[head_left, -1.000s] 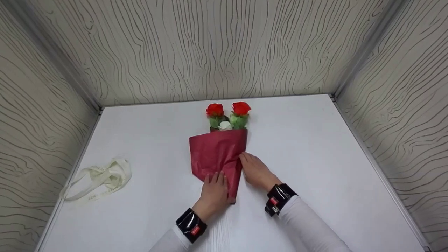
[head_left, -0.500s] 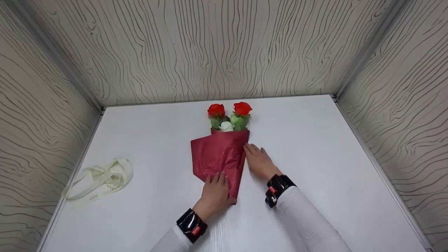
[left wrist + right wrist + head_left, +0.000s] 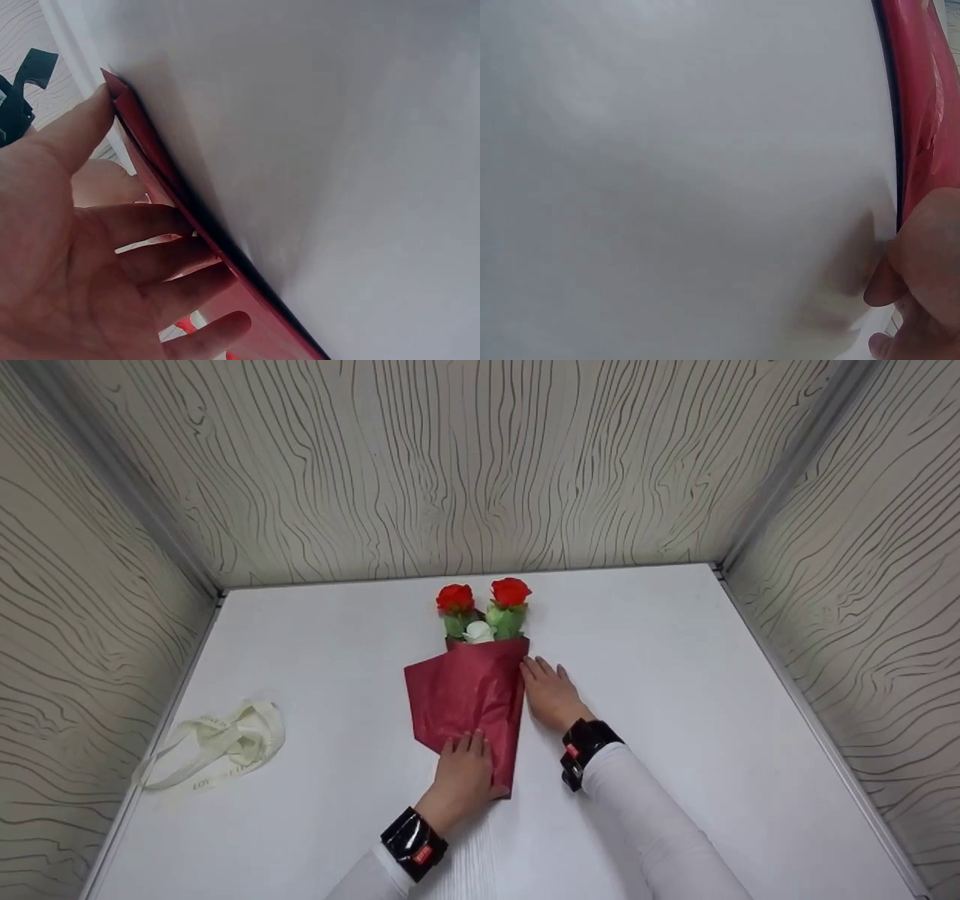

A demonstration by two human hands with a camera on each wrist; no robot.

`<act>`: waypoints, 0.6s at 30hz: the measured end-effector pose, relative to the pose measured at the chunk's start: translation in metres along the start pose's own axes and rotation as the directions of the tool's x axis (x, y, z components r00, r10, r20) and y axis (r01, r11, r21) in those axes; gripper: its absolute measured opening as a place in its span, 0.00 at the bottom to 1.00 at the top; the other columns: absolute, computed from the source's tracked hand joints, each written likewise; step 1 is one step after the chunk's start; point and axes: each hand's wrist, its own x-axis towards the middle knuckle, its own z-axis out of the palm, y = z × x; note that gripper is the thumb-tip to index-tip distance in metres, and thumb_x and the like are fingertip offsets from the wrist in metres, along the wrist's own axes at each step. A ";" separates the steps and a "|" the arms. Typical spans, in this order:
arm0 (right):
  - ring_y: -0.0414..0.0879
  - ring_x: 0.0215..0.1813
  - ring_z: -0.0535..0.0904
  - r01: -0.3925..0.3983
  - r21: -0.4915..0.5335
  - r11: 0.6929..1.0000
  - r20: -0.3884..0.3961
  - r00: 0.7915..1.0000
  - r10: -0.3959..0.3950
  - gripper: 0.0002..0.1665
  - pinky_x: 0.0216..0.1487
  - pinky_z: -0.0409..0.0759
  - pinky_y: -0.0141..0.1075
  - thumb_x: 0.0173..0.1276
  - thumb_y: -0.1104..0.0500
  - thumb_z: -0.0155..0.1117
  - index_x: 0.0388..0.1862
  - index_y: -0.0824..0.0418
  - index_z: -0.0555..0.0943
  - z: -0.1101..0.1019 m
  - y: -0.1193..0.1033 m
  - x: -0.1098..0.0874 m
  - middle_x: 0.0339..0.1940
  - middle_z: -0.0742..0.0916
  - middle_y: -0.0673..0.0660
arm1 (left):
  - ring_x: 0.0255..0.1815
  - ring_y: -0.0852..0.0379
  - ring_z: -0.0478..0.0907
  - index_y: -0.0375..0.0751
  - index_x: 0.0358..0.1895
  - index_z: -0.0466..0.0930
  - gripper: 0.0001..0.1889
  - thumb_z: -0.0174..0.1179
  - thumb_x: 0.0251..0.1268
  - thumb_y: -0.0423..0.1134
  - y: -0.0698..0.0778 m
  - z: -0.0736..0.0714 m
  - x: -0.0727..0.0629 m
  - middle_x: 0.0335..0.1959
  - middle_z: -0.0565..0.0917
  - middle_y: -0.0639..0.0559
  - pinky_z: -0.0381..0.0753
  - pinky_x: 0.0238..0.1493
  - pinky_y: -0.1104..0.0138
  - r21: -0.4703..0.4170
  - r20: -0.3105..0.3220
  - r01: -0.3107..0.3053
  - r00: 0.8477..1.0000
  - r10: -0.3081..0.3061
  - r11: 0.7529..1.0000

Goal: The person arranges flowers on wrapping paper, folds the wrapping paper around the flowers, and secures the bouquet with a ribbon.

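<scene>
A bouquet lies on the white table, wrapped in dark red paper [image 3: 461,690]. Two red roses [image 3: 510,592] and a white flower [image 3: 479,631] with green leaves poke out of its top. My left hand [image 3: 463,772] rests on the lower part of the wrapping, fingers straight; in the left wrist view the thumb reaches the paper's folded lower end [image 3: 135,116]. Beside the upper right edge of the paper lies my right hand [image 3: 551,694], its fingertips touching that edge. The right wrist view shows only part of this hand [image 3: 930,262] against the paper.
A loose cream ribbon [image 3: 217,746] with printed letters lies in loops at the table's left side. Wood-grain panels [image 3: 465,465] enclose the white table [image 3: 660,660] at the back and both sides. Each wrist wears a black strap [image 3: 414,844].
My right hand has slid up along the paper's right edge, away from me. The bouquet's top has shifted slightly left over the last half second. My left hand has stayed nearly in place.
</scene>
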 end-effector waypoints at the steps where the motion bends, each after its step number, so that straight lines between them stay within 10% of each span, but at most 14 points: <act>1: 0.55 0.67 0.52 0.001 0.002 1.000 0.007 1.000 -0.001 0.25 0.61 0.54 0.53 0.70 0.64 0.36 0.66 0.65 0.58 -0.001 0.000 0.002 0.67 0.61 0.59 | 0.56 0.46 0.68 0.35 0.59 0.67 0.42 0.52 0.49 0.67 0.000 0.000 0.000 0.57 0.70 0.41 0.65 0.53 0.51 0.007 0.005 0.002 1.000 -0.002 1.000; 18: 0.56 0.67 0.52 0.008 0.005 1.000 0.002 1.000 -0.008 0.26 0.60 0.53 0.55 0.71 0.64 0.36 0.68 0.59 0.55 0.000 0.017 0.017 0.68 0.60 0.55 | 0.59 0.45 0.65 0.35 0.61 0.65 0.43 0.51 0.50 0.67 0.000 -0.001 0.002 0.59 0.68 0.41 0.64 0.55 0.52 -0.012 0.060 0.022 0.998 -0.021 1.000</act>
